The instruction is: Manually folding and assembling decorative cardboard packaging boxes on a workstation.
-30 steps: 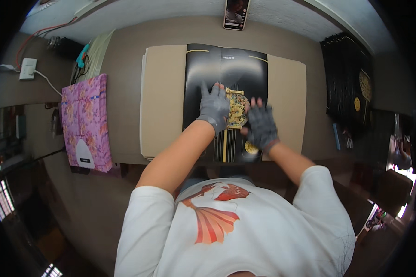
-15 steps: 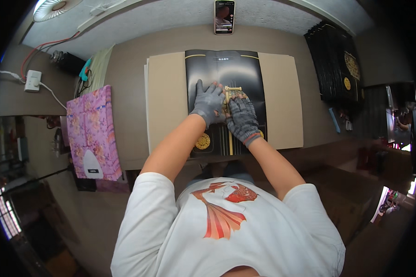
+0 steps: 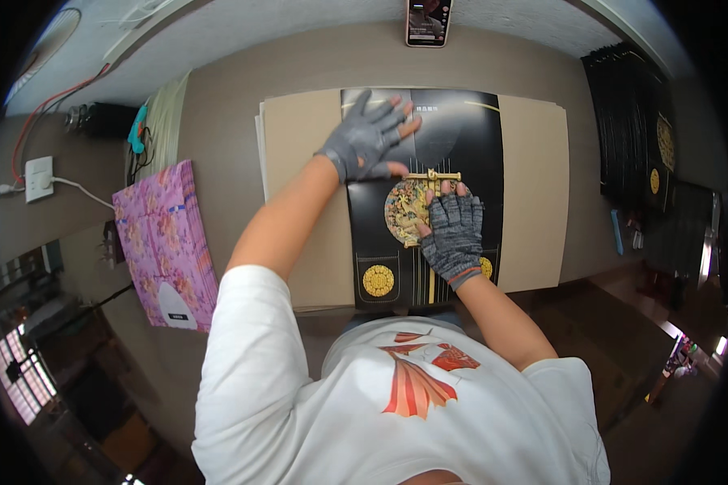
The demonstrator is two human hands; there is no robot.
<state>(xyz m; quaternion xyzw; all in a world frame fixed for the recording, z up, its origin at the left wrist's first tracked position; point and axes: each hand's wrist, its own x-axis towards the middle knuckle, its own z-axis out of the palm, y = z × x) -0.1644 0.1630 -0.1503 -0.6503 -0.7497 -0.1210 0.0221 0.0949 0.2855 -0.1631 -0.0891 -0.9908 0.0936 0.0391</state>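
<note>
A glossy black printed sheet (image 3: 368, 226) with gold designs lies flat on a wide beige board (image 3: 534, 194). My left hand (image 3: 368, 139), in a grey fingerless glove, is spread open over the upper left of the sheet; whether it touches is hard to tell. My right hand (image 3: 455, 230), in a mottled grey fingerless glove, lies flat on the sheet's middle with its fingers pointing away from me. It covers the right side of a round, colourful medallion (image 3: 404, 212). A gold bar design (image 3: 433, 175) runs just beyond its fingertips. Neither hand grips anything.
On the left lies a stack of pink floral covers (image 3: 166, 242), near a white power socket (image 3: 39, 179) and a black cylinder (image 3: 109, 120). A phone (image 3: 429, 20) stands at the far edge. Folded black printed pieces (image 3: 631, 121) are stacked at right, beside a blue strip (image 3: 616, 232).
My left hand has moved away from the medallion toward the sheet's far left, fingers spreading. My right hand stays on the sheet, and more of the medallion shows. The view has shifted somewhat.
</note>
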